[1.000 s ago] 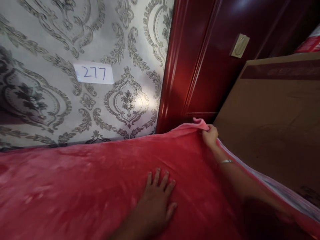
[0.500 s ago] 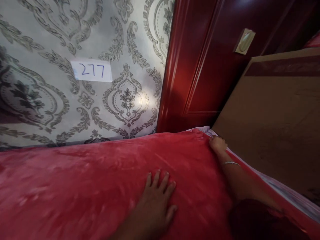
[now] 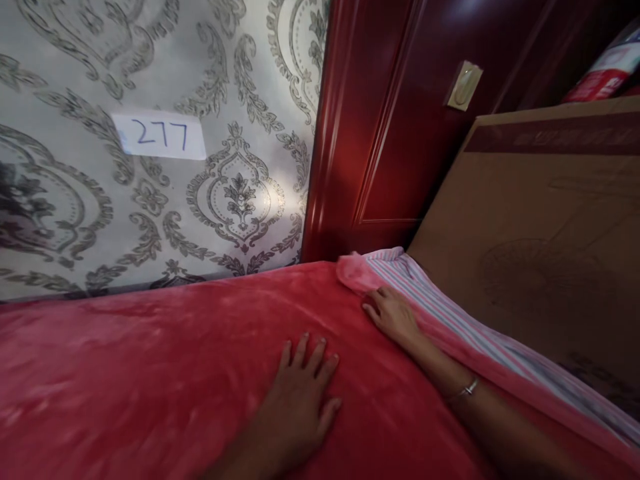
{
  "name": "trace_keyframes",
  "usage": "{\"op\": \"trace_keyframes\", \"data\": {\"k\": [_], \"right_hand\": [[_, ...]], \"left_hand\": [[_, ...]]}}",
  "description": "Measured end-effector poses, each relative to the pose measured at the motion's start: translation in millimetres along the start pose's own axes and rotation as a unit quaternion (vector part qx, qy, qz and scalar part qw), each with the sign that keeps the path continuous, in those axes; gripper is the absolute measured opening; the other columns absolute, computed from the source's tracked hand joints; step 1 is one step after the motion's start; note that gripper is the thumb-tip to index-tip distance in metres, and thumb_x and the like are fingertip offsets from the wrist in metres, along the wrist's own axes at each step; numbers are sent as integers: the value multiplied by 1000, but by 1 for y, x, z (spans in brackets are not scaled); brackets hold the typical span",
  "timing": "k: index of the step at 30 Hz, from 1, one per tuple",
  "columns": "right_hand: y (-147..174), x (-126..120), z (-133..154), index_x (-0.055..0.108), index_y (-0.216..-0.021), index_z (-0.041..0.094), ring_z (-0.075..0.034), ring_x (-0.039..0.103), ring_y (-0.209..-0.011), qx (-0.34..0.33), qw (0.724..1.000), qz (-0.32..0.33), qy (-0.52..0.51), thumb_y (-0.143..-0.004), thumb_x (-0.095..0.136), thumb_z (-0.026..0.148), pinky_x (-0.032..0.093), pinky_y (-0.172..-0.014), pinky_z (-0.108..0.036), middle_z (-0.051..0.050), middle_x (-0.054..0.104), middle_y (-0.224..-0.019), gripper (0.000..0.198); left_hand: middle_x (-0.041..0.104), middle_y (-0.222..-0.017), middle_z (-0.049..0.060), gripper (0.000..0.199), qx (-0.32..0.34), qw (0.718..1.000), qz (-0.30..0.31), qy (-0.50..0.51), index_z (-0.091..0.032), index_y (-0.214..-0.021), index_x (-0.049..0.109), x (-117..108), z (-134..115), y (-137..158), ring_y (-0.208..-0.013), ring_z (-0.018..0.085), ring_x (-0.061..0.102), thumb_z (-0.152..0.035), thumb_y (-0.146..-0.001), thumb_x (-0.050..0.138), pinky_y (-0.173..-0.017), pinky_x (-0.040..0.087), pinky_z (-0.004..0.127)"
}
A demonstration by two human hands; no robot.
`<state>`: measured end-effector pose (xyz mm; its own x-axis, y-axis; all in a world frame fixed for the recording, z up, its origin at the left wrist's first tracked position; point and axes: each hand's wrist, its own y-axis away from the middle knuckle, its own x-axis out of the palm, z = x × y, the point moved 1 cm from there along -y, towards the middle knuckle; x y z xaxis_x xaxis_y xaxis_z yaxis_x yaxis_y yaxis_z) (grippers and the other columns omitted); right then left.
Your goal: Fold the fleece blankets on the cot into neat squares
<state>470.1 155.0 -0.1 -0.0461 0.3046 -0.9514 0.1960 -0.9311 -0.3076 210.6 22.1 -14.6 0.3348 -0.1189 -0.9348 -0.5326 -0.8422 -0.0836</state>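
Just changed: R hand (image 3: 394, 317) has come in from the far corner twd frame centre; plush red blanket (image 3: 200, 347) is now turned back there, pink-red folded corner (image 3: 354, 272) lying on top, right of centre.
So: more of the pink, white & grey striped cloth (image 3: 410, 279) shows along blanket's R side, up to the box.
R grip: fingers curled at the fold's edge, thumb a bit apart; can't tell if cloth is pinched. Thin silvery bracelet (image 3: 469, 388) on that wrist.
L hand (image 3: 297, 403): lower centre, palm down on blanket, fingers spread, nothing gripped.
Blanket spot: fills lower L & centre of frame, top edge along the wall; soft sheen, a few shallow creases.
Wall: upper L, silver-grey damask wallpaper (image 3: 240, 193) w/ white paper tag (image 3: 159, 135), handwritten "277".
Panel: upper centre-R, glossy dark-red wood panel (image 3: 400, 187) w/ small gold-coloured rectangular plate (image 3: 464, 85).
Box: R side, big brown cardboard box (image 3: 540, 220), print too faint to read.
Top R: red-and-white glossy pack (image 3: 603, 73) above box edge, partly cut off.
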Motion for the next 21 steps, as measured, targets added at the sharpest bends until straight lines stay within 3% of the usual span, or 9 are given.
{"op": "trace_keyframes", "data": {"k": [4,7,10,13,17,21], "right_hand": [[-3,-19,3,64,-123,15,-26,59,-112,80,995,46,27,-98,48,29,43,-88,-31,-14,68,-115,33],[-18,-31,5,68,-116,14,-28,60,-113,83,988,114,58,-97,50,28,44,-85,-31,-16,67,-117,30],[-27,-31,16,70,-111,14,-28,64,-108,77,986,137,57,-96,49,25,45,-84,-32,-19,62,-126,28],[-32,-21,28,69,-115,16,-27,66,-106,92,988,126,-8,-89,57,18,46,-85,-32,-17,63,-126,29],[-47,-11,21,73,-102,16,-24,70,-95,119,985,95,-77,-89,56,16,47,-80,-29,-13,73,-103,22],[-78,-19,-32,73,-101,14,-19,69,-65,210,968,41,-135,-88,54,14,49,-64,-25,-6,70,-63,24]], "left_hand": [[27,-165,7,59,-1,1000,5,-6,-29,-154,41,-2,-1,0,-153,37,15,-48,-98,44,-121,14,68],[28,-165,8,59,-1,1000,7,-6,-29,-153,41,-3,-2,0,-153,37,15,-47,-98,45,-121,15,67],[27,-165,8,59,-3,1000,10,-5,-28,-154,41,-3,-4,1,-153,38,14,-46,-98,45,-121,15,68],[28,-165,8,60,-5,1000,14,-6,-28,-154,41,-3,-4,1,-153,38,15,-47,-97,45,-121,14,68],[30,-164,8,59,-4,1000,5,-7,-28,-153,42,-1,-2,2,-153,38,16,-47,-97,47,-121,14,68],[32,-164,7,59,1,1000,-5,-4,-29,-152,43,0,-1,2,-153,38,17,-46,-96,49,-121,15,68]]}}
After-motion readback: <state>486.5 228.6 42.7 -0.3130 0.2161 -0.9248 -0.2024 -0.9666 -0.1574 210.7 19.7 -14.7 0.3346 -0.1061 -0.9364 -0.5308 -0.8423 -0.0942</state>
